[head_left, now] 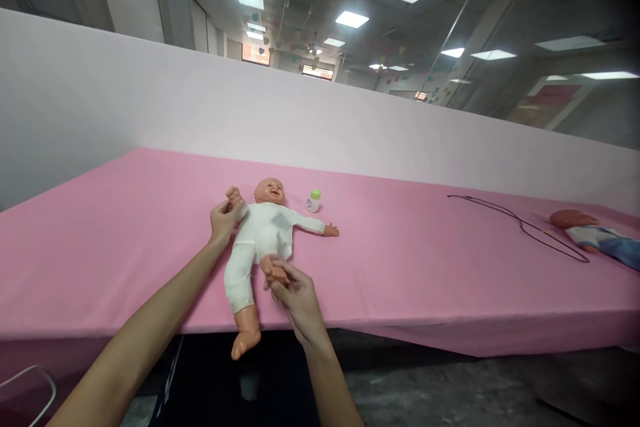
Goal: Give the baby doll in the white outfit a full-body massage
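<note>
Baby doll lies on its back on the pink-covered table, white onesie on; left hand grips its upper limb, right hand grips its lifted lower limb.

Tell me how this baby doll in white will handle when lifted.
The baby doll is probably light for its size, as its moulded plastic head and limbs look hollow. Those limbs look stiff, likely moving only at the joints. The bare plastic foot looks smooth, so it may slip in a grip.

Left hand, right hand, both curled
</note>
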Tool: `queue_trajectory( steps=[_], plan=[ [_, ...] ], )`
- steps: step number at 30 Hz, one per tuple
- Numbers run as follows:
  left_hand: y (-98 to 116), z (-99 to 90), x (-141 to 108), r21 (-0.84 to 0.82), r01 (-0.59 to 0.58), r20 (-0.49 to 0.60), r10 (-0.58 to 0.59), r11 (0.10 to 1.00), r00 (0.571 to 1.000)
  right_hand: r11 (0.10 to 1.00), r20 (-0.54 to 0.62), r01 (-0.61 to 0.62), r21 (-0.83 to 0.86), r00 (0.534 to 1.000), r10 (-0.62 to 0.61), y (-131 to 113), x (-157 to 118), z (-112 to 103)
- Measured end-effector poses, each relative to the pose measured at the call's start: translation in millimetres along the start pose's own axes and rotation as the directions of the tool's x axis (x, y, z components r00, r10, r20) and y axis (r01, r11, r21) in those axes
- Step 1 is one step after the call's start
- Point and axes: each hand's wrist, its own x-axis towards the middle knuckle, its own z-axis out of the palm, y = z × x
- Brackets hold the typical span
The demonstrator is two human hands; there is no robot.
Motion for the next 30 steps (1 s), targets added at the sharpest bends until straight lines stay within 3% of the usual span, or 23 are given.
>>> queue_trajectory(
  steps=[2, 5, 6, 8, 11, 14, 17, 19, 21, 24, 25, 27, 30],
  plan=[
    [-7.0, -7.1, 10.5, -0.116, 0.13, -0.21, -0.153, 0.985, 0.966, 1.0, -0.022, -0.024, -0.009, 0.999, 0.024, 1.1, -32.4, -14.4],
    [-15.6, -16.4, 20.8, -0.19, 0.232, -0.378, -0.289, 0.954, 0.879, 0.998, -0.092, -0.055, 0.011, 0.994, 0.056, 7.6, -68.2, -34.4],
    [-16.6, -17.5, 21.6, -0.181, 0.225, -0.4, -0.281, 0.957, 0.873, 0.997, -0.11, -0.067, 0.024, 0.992, 0.069, 8.7, -73.9, -38.1],
    [-14.3, -15.4, 18.7, -0.125, 0.136, -0.397, -0.175, 0.983, 0.901, 0.997, -0.131, -0.066, 0.032, 0.989, 0.07, 5.1, -73.7, -39.5],
    [-2.0, -4.7, 4.3, -0.004, -0.1, -0.236, 0.096, 0.995, 0.967, 0.998, -0.149, 0.025, -0.06, 0.988, -0.034, -13.3, -45.6, -29.9],
    [10.7, 5.5, -14.8, 0.147, -0.309, 0.097, 0.297, 0.94, 0.95, 0.975, -0.112, 0.104, -0.198, 0.985, -0.128, -26.7, 4.8, -16.3],
    [14.3, 10.2, -26.5, 0.205, -0.409, 0.36, 0.32, 0.889, 0.876, 0.97, -0.046, 0.13, -0.205, 0.989, -0.142, -21.6, 52.2, -8.0],
    [11.8, 11.3, -27.0, 0.179, -0.373, 0.378, 0.286, 0.91, 0.881, 0.974, -0.053, 0.138, -0.178, 0.987, -0.149, -15.4, 65.9, -7.9],
    [7.5, 11.1, -22.0, 0.11, -0.264, 0.29, 0.223, 0.958, 0.931, 0.979, -0.084, 0.117, -0.165, 0.988, -0.132, -13.0, 57.8, -13.2],
    [0.0, 6.0, -7.4, -0.036, -0.039, 0.006, 0.04, 0.999, 0.999, 0.984, -0.114, 0.063, -0.165, 0.99, -0.082, -11.7, 10.9, -30.9],
    [-2.5, 2.7, -1.9, -0.084, 0.035, -0.101, -0.043, 0.996, 0.994, 0.986, -0.11, 0.055, -0.159, 0.991, -0.073, -9.8, -9.1, -38.0],
    [-7.5, -4.8, 7.7, -0.144, 0.152, -0.286, -0.188, 0.978, 0.939, 0.989, -0.095, 0.028, -0.146, 0.995, -0.042, -2.6, -46.1, -50.5],
    [-10.8, -12.3, 13.8, -0.133, 0.18, -0.469, -0.222, 0.975, 0.855, 0.989, -0.064, -0.023, -0.146, 0.998, 0.013, 8.0, -75.4, -57.8]
  ],
)
